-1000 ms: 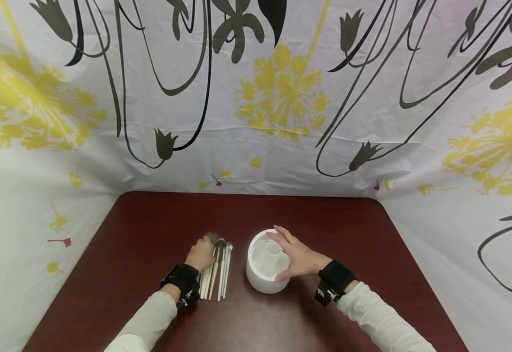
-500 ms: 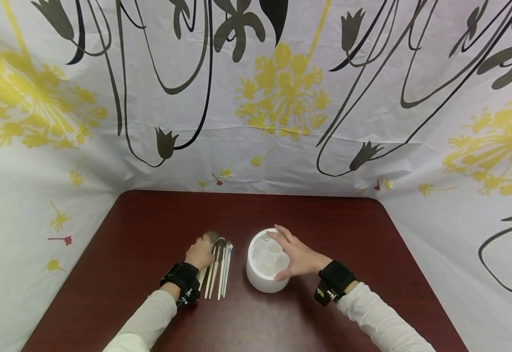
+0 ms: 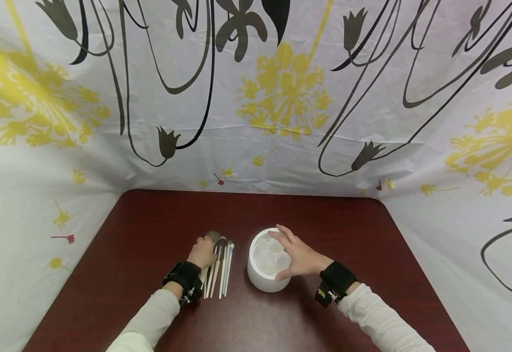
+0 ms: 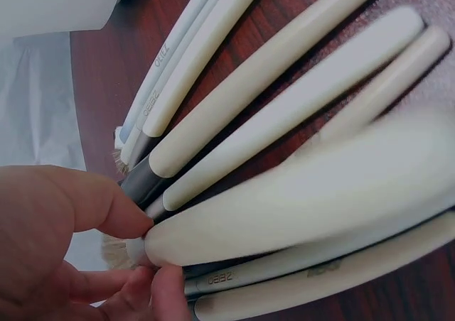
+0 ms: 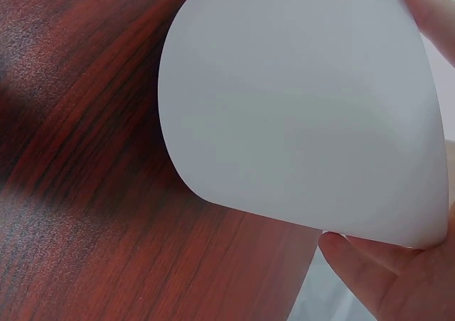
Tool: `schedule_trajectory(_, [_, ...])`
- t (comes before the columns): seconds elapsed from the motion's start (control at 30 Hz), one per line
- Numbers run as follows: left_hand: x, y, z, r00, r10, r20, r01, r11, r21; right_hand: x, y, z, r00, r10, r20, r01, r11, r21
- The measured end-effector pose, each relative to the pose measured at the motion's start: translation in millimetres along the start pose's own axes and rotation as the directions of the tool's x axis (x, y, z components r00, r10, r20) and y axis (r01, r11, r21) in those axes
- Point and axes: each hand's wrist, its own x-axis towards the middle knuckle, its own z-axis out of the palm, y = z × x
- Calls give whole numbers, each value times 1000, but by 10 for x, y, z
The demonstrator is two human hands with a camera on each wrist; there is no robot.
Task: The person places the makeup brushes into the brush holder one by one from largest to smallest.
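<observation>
My left hand [image 3: 202, 252] pinches a thick, pale-handled makeup brush [image 4: 284, 214] near the top of its handle, between thumb and fingers. Its handle is blurred and rises over the other brushes in the left wrist view. Several more makeup brushes [image 3: 223, 271] with cream and white handles lie side by side on the table, bristles pointing away from me. To their right stands a white round brush holder [image 3: 268, 283] with clear petal-shaped compartments inside. My right hand [image 3: 303, 256] holds this holder by its right side, fingers at the far rim and thumb at the near side.
The dark red wooden table [image 3: 172, 210] has rounded far corners. A white patterned cloth [image 3: 220, 112] with yellow and grey flowers hangs behind it and at both sides. Each wrist wears a black camera band, such as the right band [image 3: 337, 278].
The brush handle under my left hand has lifted and shifted slightly beside the wrist. My right hand keeps its hold on the brush holder; the head view has moved a little.
</observation>
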Motion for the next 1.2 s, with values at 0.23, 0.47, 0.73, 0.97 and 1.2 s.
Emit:
schedule_trajectory(0.23, [33, -6, 13, 1000, -1, -8, 1, 1000, 7, 1, 9, 1, 1000, 2, -3, -2, 1000, -2])
schedule_trajectory(0.47, [67, 7, 11, 1000, 8, -24, -8, 1000, 6, -1, 17, -7, 1000, 5, 0, -5, 1000, -9])
schedule_trajectory(0.73, [57, 18, -45, 999, 17, -37, -17, 1000, 4, 14, 39, 1, 1000, 14, 2, -14, 1000, -13])
schedule_trajectory(0.97, [32, 91, -140, 999, 27, -47, -26, 999, 25, 11, 38, 0, 1000, 23, 4, -23, 1000, -20])
schedule_trajectory(1.2, [-2, 132, -262, 998, 38, -59, -36, 998, 45, 4, 18, -4, 1000, 21, -3, -21, 1000, -18])
